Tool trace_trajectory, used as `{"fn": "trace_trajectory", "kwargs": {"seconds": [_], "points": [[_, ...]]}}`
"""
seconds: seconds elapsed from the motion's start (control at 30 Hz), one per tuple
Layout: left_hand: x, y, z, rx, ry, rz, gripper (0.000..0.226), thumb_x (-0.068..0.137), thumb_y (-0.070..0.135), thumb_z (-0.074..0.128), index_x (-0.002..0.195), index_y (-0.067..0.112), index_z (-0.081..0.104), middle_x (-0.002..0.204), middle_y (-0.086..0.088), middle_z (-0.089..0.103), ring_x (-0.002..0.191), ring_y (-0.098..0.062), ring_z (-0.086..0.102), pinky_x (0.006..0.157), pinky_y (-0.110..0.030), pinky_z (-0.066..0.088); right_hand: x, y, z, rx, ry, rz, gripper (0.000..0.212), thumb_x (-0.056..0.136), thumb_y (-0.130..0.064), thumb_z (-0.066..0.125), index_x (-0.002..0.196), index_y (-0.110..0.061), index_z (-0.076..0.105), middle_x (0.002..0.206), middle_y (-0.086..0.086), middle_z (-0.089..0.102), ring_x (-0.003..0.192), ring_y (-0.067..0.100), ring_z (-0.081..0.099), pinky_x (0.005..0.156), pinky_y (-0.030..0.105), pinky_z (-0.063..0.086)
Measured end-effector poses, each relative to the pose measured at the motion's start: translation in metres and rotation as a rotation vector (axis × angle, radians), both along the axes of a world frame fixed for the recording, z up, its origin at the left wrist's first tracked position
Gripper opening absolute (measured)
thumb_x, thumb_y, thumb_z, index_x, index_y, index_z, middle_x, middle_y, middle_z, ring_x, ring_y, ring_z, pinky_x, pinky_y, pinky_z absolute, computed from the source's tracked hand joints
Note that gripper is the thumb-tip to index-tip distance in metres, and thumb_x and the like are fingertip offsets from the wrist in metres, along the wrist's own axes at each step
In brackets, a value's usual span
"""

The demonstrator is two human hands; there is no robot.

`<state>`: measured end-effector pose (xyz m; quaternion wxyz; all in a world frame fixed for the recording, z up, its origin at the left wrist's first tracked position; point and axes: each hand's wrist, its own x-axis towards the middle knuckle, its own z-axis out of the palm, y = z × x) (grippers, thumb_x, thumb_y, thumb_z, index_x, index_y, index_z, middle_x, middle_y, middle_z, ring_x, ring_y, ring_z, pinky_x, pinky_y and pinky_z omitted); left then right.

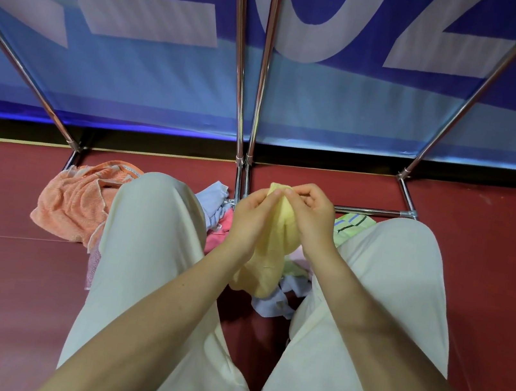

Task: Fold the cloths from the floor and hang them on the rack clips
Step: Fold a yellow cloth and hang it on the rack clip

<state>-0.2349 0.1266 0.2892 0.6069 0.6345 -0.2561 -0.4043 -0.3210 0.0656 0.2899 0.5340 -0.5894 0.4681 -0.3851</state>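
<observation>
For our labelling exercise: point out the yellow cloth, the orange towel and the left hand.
yellow cloth [281, 232]: head view, its middle between both hands.
orange towel [71, 199]: head view, its crumpled centre.
left hand [251, 219]: head view, its back.

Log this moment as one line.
left hand + right hand: pinching yellow cloth top | orange towel: floor | hung: none visible

Below the fingers [275, 194], both hands cover the yellow cloth's [267, 264] sides. Knees hide parts of the floor cloths [217, 209]. The rack's [264, 61] top is cut off.
</observation>
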Motion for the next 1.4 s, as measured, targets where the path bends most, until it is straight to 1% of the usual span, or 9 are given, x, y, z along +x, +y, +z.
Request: {"fn": "trace_trajectory", "kwargs": {"seconds": [0.13,0.27,0.37,0.53,0.7,0.83,1.0,1.17,1.4], "points": [[0.011,0.001,-0.001,0.023,-0.075,0.043,0.028,0.099,0.026,0.051,0.074,0.019,0.062,0.062,0.011,0.046,0.053,0.006,0.042,0.053,-0.007,0.034,0.004,0.002,0.002,0.064,-0.019,0.088,0.012,0.085,-0.016,0.069,0.086,-0.005,0.065,0.078,0.001,0.066,0.072,0.008,0.059,0.068,0.020,0.046],[0.023,0.004,0.003,0.016,-0.130,0.058,0.036,0.099,0.024,0.050,0.074,-0.001,0.052,0.063,0.003,0.038,0.053,-0.001,0.034,0.053,-0.017,0.030,0.008,0.006,0.010,0.062,0.024,0.195,0.010,0.083,-0.015,0.072,0.079,-0.014,0.062,0.067,-0.006,0.060,0.061,0.001,0.053,0.063,0.015,0.042],[0.030,0.012,0.008,-0.008,-0.172,0.032,0.037,0.099,0.022,0.049,0.065,0.009,0.044,0.056,0.008,0.037,0.054,-0.003,0.032,0.052,-0.018,0.028,0.006,0.009,0.013,0.006,0.061,0.287,0.014,0.082,-0.017,0.073,0.077,-0.018,0.060,0.066,-0.008,0.059,0.063,0.004,0.053,0.064,0.018,0.042],[0.042,0.027,0.010,-0.032,-0.228,0.066,0.038,0.099,0.026,0.049,0.081,-0.008,0.049,0.071,-0.007,0.042,0.067,-0.015,0.038,0.063,-0.029,0.032,-0.001,0.012,0.010,-0.110,0.185,0.424,0.019,0.078,-0.023,0.075,0.069,-0.024,0.058,0.059,-0.014,0.048,0.060,0.007,0.044,0.063,0.022,0.039],[0.052,0.040,0.006,-0.033,-0.281,0.080,0.039,0.099,0.025,0.050,0.083,-0.010,0.053,0.071,-0.008,0.043,0.066,-0.013,0.039,0.063,-0.027,0.033,-0.013,0.021,0.001,-0.220,0.354,0.555,0.032,0.077,-0.027,0.077,0.063,-0.019,0.048,0.061,-0.009,0.041,0.059,0.006,0.036,0.057,0.020,0.030],[0.058,0.050,0.003,-0.011,-0.333,0.066,0.035,0.100,0.023,0.049,0.080,-0.004,0.057,0.071,-0.007,0.045,0.061,-0.003,0.039,0.058,-0.015,0.033,-0.027,0.024,-0.008,-0.282,0.459,0.623,0.030,0.078,-0.029,0.074,0.068,-0.011,0.053,0.067,-0.003,0.049,0.065,0.009,0.043,0.064,0.028,0.036],[0.073,0.057,-0.002,0.021,-0.361,0.118,0.035,0.101,0.026,0.048,0.086,-0.003,0.062,0.074,-0.005,0.050,0.060,0.001,0.039,0.056,-0.010,0.034,-0.035,0.021,-0.005,-0.225,0.361,0.529,0.014,0.086,-0.021,0.068,0.076,-0.022,0.059,0.075,-0.009,0.058,0.079,0.007,0.057,0.079,0.027,0.045],[0.066,0.057,-0.003,0.004,-0.378,0.092,0.033,0.102,0.023,0.047,0.071,0.011,0.052,0.065,0.002,0.038,0.057,0.002,0.035,0.054,-0.011,0.030,-0.039,0.017,0.003,-0.329,0.345,0.444,0.009,0.089,-0.017,0.062,0.085,-0.014,0.054,0.074,-0.012,0.047,0.069,0.004,0.045,0.066,0.020,0.036],[0.058,0.053,-0.005,-0.084,-0.354,0.113,0.034,0.102,0.019,0.045,0.081,-0.007,0.052,0.074,-0.008,0.039,0.069,-0.007,0.035,0.062,-0.021,0.029,-0.036,0.003,-0.002,-0.583,0.489,0.351,0.017,0.081,-0.020,0.072,0.082,-0.011,0.057,0.087,-0.008,0.049,0.087,0.012,0.044,0.072,0.024,0.032]]}}
